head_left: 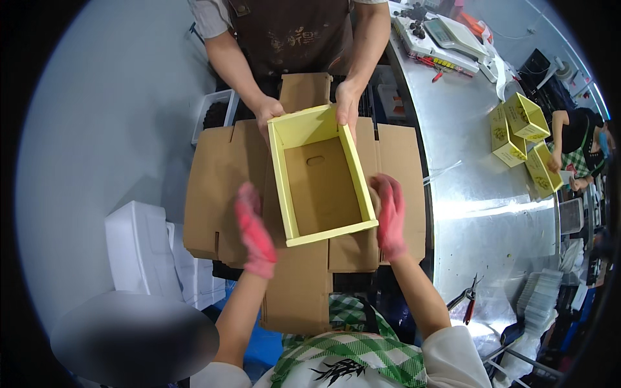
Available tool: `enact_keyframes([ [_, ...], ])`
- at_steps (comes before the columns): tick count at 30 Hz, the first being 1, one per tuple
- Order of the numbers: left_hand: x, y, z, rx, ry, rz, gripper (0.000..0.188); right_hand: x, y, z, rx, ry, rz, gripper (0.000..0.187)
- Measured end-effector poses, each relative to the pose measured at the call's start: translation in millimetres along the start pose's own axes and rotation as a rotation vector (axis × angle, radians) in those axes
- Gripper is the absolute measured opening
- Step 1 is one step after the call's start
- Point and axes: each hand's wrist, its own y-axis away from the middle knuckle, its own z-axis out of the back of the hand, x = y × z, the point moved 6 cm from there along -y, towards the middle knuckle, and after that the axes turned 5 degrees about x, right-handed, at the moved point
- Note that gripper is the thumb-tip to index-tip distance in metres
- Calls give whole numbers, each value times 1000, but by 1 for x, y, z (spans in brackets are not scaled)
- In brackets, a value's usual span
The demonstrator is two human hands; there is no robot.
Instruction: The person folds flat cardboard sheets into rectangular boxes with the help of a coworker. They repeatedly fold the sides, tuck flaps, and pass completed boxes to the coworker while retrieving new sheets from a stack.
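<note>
A yellow open-topped box with a brown inside bottom is held at its far end by the two hands of a person opposite me. My left hand, in a pink glove and slightly blurred, hovers left of the box with fingers stretched out. A gap separates it from the box wall. Also pink-gloved, my right hand is close beside the box's right wall, its fingers extended; whether it touches I cannot tell. Below the box lie flattened brown cardboard cartons, stacked with flaps spread outward.
On the right runs a metal table bearing pliers, a scale and several yellow boxes. Another person works beyond it. White foam boxes stand at the left, near the wall. A white crate sits at the far left.
</note>
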Motion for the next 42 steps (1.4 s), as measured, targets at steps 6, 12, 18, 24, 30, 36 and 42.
enact_keyframes([
  [6, -17, -27, 157, -429, -1373, -66, 90, -28, 41, 110, -260, 779, -115, 64],
  [12, -4, -51, 196, 23, -1123, 567, 90, -65, 51, 116, -32, 618, -382, 83],
  [18, -1, -54, 217, -7, -1159, 538, 84, -22, 49, 104, -124, 757, -360, 82],
  [24, -41, -46, 208, -111, -1213, 369, 68, 36, 43, 93, -115, 963, -265, 76],
  [30, -110, -12, 100, 60, -1557, -122, 32, 62, 22, 99, 121, 323, -120, 56],
  [36, -39, 27, 61, 440, -1343, -131, 27, 57, 40, 29, 115, 1097, 275, 37],
  [42, -2, 6, 76, 170, -1563, -120, 52, 12, 51, -51, 430, 1296, 80, 37],
])
